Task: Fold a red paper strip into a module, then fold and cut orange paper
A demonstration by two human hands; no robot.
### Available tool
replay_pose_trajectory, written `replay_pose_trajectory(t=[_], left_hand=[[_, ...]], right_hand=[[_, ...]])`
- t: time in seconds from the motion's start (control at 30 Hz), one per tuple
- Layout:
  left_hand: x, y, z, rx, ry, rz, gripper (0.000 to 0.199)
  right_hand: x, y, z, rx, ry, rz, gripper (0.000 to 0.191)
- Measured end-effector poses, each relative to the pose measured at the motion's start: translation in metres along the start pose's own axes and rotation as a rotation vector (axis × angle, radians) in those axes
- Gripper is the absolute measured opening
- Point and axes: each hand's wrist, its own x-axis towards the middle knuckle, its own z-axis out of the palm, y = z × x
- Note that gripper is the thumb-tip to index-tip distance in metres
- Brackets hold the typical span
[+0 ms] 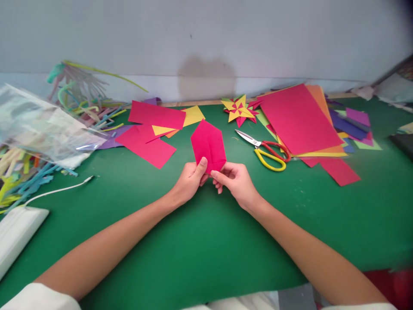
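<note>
A folded piece of red paper (208, 144), six-sided with a pointed top and crease lines, is held up between both hands over the green table. My left hand (192, 176) pinches its lower left edge, thumb on the front face. At the lower right corner, my right hand (235, 180) grips it between thumb and fingers. Some fingertips are hidden behind the paper. To the right lie scissors (263, 148) with one red and one yellow handle, blades slightly apart. Beyond them sits a red and yellow folded paper star (239, 110).
Red paper sheets (300, 120) are stacked at the right over orange and yellow ones. Cut red rectangles (156, 114) lie at the left. Pipe cleaners (29, 176), a clear plastic bag (41, 125) and a white power strip (21, 234) occupy the far left. A wall stands behind the green table (193, 249).
</note>
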Motion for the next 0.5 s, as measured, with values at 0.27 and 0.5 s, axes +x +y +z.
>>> replay_pose_trajectory(t=[0.27, 0.5], left_hand=[[-0.002, 0.007, -0.001, 0.15, -0.039, 0.125, 0.065], [0.0, 0.005, 0.0, 0.168, 0.015, 0.088, 0.068]], right_hand=[[0.002, -0.006, -0.006, -0.021, -0.028, -0.001, 0.035], [0.004, -0.006, -0.011, -0.095, -0.092, -0.011, 0.032]])
